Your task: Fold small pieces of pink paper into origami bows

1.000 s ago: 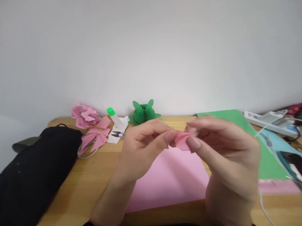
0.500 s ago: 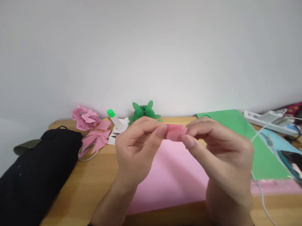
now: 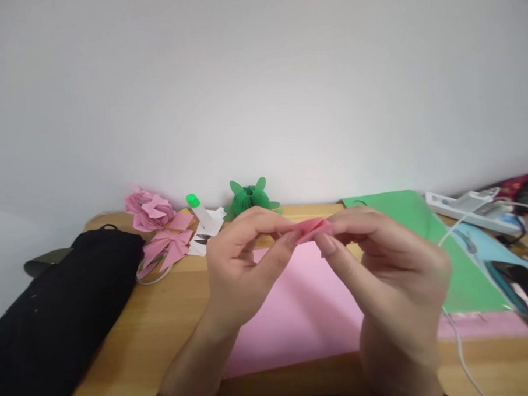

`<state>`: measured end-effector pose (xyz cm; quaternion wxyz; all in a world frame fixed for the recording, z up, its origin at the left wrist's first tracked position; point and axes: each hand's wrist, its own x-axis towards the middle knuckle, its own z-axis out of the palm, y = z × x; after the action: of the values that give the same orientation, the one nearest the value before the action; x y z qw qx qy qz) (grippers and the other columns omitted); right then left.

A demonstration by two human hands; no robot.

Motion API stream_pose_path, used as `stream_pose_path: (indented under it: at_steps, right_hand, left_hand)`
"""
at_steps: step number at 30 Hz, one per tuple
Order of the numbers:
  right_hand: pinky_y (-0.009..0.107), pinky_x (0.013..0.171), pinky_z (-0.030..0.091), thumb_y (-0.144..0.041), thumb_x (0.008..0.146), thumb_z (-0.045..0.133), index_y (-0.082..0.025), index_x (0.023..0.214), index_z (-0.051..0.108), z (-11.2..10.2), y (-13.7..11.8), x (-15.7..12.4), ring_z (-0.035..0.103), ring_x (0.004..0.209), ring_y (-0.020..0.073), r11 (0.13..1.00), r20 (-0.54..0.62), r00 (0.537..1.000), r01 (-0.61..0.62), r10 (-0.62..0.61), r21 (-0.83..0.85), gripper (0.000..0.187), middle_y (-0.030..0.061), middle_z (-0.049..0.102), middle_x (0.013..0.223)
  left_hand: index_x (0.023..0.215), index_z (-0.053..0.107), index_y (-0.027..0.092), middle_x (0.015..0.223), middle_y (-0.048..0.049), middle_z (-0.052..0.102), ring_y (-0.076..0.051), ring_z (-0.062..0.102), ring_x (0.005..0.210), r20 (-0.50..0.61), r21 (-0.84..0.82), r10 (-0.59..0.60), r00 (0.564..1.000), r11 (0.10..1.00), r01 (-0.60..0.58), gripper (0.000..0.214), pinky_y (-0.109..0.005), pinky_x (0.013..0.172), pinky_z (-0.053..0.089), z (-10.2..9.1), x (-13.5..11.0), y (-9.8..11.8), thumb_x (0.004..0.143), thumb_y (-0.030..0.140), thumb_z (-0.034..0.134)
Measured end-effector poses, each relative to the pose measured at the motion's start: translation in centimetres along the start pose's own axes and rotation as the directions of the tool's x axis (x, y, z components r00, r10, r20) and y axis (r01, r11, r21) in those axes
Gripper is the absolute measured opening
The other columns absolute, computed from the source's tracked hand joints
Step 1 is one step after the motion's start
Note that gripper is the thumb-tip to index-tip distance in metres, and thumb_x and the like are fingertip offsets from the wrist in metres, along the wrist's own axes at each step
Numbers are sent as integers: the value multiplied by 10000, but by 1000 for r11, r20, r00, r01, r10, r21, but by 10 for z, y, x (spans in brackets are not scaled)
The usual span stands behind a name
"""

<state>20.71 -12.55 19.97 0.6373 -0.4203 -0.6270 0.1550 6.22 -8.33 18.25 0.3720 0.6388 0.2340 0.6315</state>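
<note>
A small folded piece of pink paper [image 3: 311,229] is held up between both hands, above a large pink paper sheet [image 3: 301,313] on the table. My left hand [image 3: 249,268] pinches its left end between thumb and fingers. From the other side, my right hand [image 3: 385,268] pinches the right end, with its thumb on the near face. The fold stands slightly apart along the top. Fingertips cover both ends of the paper. Behind the hands sits a green pleated paper figure [image 3: 250,201] with ear-like leaves.
On the left are a black cloth bag [image 3: 76,305], pink paper flowers [image 3: 148,209], a pink paper bow [image 3: 172,246] and a glue stick [image 3: 198,211] with a green cap. Green paper [image 3: 459,265], a white power strip [image 3: 470,212], a cable and a phone [image 3: 524,286] lie right.
The folded pink paper has tilted and narrowed between the fingers, its two layers now pressed closer. My right hand has shifted slightly right.
</note>
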Motion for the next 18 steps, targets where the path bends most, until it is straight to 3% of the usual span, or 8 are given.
stream_pose_path:
  at_steps: [9, 18]
  right_hand:
    - [323, 575, 507, -59, 838, 715, -263, 886, 725, -3, -2, -1, 658, 694, 160, 1000, 8, 1000, 11, -11, 21, 209, -16, 746, 766]
    - [319, 556, 467, -32, 826, 707, -255, 876, 709, -7, -3, 1, 612, 673, 154, 1000, 99, 995, 29, -29, -6, 229, -17, 693, 719]
  left_hand:
    - [843, 765, 231, 767, -14, 737, -144, 644, 695, 121, 42, -11, 993, 999, 6, 48, -293, 623, 540, -7, 4, 6, 860, 187, 755]
    - [962, 793, 237, 837, -18, 788, -138, 713, 764, 167, -12, 44, 985, 999, -43, 161, -264, 690, 600, -8, 7, 6, 892, 119, 709]
